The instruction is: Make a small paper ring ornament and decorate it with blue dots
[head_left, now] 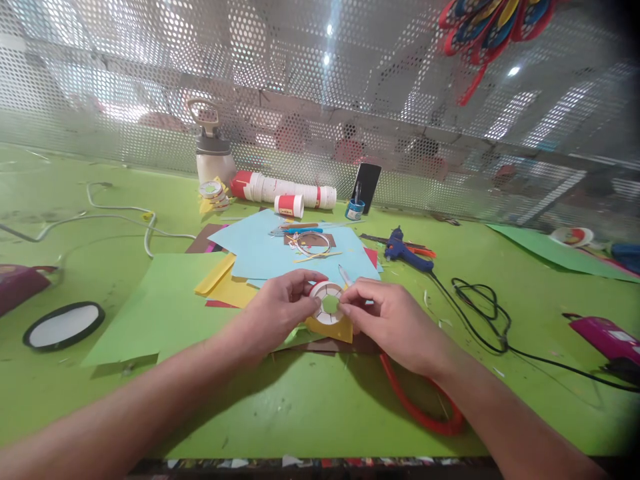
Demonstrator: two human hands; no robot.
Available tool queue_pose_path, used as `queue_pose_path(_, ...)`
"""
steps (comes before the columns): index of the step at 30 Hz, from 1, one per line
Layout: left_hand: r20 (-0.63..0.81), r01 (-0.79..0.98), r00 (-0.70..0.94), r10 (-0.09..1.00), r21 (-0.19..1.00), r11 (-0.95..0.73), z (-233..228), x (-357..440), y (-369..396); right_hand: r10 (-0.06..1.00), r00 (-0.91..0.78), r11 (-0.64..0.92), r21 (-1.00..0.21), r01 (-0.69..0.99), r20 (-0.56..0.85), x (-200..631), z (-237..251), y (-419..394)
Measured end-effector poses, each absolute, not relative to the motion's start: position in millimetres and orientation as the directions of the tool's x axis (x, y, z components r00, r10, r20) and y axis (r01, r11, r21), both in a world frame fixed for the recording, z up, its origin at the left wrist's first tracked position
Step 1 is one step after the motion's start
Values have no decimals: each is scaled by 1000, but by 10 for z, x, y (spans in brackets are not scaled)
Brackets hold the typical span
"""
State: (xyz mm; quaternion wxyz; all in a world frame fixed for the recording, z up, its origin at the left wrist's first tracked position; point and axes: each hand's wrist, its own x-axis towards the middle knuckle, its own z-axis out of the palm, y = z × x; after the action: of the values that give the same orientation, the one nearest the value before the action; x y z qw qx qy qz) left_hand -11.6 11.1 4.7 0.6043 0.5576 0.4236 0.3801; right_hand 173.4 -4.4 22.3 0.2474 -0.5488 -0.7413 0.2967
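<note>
My left hand (pixel 280 308) and my right hand (pixel 393 320) both pinch a small roll of white tape (pixel 326 301), held upright between the fingertips at the table's middle. A yellow paper piece (pixel 334 329) hangs just under the roll. A white pen-like tip (pixel 345 275) sticks up behind my right hand's fingers. Below the hands lie sheets of light green paper (pixel 160 307), yellow paper (pixel 225 283) and light blue paper (pixel 260 250). A red loop handle (pixel 417 410) lies under my right wrist.
A blue glue gun (pixel 403 248) with a black cord (pixel 480 313) lies to the right. Tape rolls (pixel 287 190), a white bottle (pixel 214 157) and a phone (pixel 366 187) stand at the back by the perforated metal wall. A black-rimmed oval (pixel 64 325) lies at left, a pink tool (pixel 607 337) at right.
</note>
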Motion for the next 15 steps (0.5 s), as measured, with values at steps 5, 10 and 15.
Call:
queue_pose_path(5, -95, 12, 365, 926, 995, 98, 13, -114, 127, 958, -282, 237, -700, 674, 53, 1732, 242, -20)
queue_pose_path(10, -90, 19, 377, 922, 996, 90, -13, -113, 133, 956, -288, 248, -692, 678, 60, 1727, 247, -23)
queue_pose_path(15, -104, 19, 394, 913, 994, 104, -14, -122, 122, 954, -291, 263, -676, 688, 75, 1725, 251, -22)
